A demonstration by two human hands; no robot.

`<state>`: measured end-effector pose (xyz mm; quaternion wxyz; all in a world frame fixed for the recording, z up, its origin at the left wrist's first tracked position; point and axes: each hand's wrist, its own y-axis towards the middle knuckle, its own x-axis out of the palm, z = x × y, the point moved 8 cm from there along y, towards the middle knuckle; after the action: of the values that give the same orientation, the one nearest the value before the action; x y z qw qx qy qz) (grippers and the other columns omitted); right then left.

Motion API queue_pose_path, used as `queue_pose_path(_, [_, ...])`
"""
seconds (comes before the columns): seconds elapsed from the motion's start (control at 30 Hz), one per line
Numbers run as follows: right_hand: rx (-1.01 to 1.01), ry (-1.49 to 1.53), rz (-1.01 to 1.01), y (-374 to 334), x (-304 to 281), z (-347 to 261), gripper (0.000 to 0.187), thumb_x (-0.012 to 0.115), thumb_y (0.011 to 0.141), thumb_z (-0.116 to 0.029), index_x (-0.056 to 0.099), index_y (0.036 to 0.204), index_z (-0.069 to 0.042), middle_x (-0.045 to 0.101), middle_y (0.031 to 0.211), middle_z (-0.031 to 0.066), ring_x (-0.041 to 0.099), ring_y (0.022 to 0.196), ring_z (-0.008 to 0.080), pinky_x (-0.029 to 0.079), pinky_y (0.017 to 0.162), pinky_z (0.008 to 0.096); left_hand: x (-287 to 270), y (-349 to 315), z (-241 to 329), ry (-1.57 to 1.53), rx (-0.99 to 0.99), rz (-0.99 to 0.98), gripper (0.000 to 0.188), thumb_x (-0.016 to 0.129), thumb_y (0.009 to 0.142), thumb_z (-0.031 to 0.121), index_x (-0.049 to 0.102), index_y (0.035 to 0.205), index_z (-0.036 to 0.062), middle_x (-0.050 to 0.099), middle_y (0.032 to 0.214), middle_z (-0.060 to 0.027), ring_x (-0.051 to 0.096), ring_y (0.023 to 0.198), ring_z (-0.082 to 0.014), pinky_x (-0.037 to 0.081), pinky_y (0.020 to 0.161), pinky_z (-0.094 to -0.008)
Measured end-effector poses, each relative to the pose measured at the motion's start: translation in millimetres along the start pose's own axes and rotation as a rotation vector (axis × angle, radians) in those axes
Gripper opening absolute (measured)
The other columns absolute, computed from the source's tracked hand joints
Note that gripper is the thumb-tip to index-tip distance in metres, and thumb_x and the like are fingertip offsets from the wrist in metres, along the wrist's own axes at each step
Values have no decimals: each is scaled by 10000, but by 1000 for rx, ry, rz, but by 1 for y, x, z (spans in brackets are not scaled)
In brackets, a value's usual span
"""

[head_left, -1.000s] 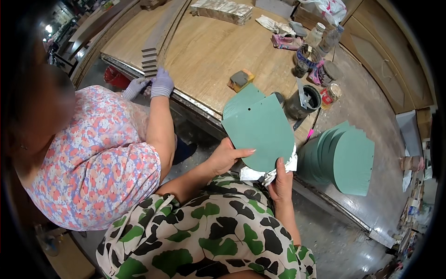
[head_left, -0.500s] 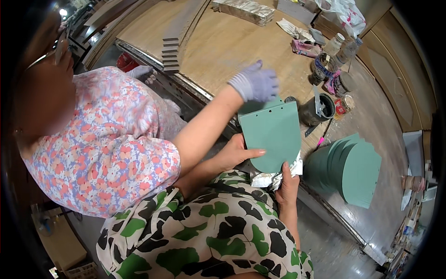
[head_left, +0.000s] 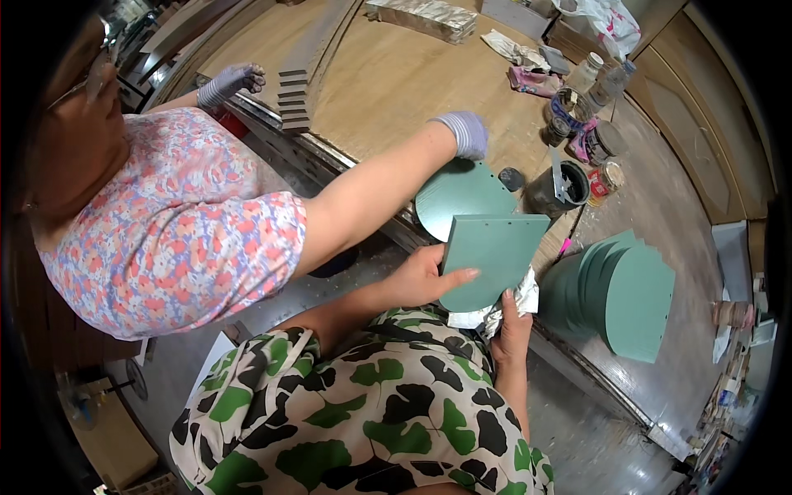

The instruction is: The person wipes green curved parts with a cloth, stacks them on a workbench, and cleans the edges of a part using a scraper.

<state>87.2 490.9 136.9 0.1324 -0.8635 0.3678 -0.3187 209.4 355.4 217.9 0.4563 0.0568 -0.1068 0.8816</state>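
Observation:
A green board (head_left: pixel 493 257) with one rounded end and small holes along its straight edge is held upright and tilted in front of me. My left hand (head_left: pixel 429 279) grips its left side, thumb on the face. At the rounded bottom, my right hand (head_left: pixel 513 328) pinches a crumpled white cloth (head_left: pixel 523 299) against the board. Just beyond, a second green board (head_left: pixel 462 198) lies on the table under the gloved hand (head_left: pixel 464 134) of a co-worker. The co-worker's fingers are mostly hidden there.
A stack of green boards (head_left: pixel 639 301) stands on the table at right. Behind are a black pot (head_left: pixel 551 196) with a scraper, a red-labelled jar (head_left: pixel 606 177), bottles and rags. The co-worker (head_left: pixel 173 223) stands close at left, an arm crossing before me. Grey strips (head_left: pixel 294 103) lie far left.
The board in my hands has tipped, showing its thick top edge, and sits lower. The co-worker's near hand has moved onto the second board; the other gloved hand has risen at the far left.

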Motion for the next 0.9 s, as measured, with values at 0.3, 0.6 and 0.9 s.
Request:
queue_pose_path(0.3, [85,14,-23,0,2,14,430,609,908,-114,453,1290,6,569,1203,91,558,1057,189,452,918,340,7,-1,32,443,150,24,314,656,869,136,585,1138,-11,688,899,-119,640,778,-113,509,696,-270])
queue_pose_path(0.6, [58,4,-36,6,5,20,435,622,898,-120,458,1283,-5,586,1174,87,576,1028,189,473,889,346,5,0,35,483,241,-7,320,649,877,148,584,1146,-13,685,914,-106,644,771,-128,510,683,-265])
queue_pose_path(0.9, [-84,-337,-38,-24,-30,-21,522,745,800,-193,542,1223,37,614,1132,58,547,1012,120,439,906,283,-53,14,23,-296,-26,306,302,625,891,119,572,1150,-27,651,1046,-82,632,888,-139,513,802,-284])
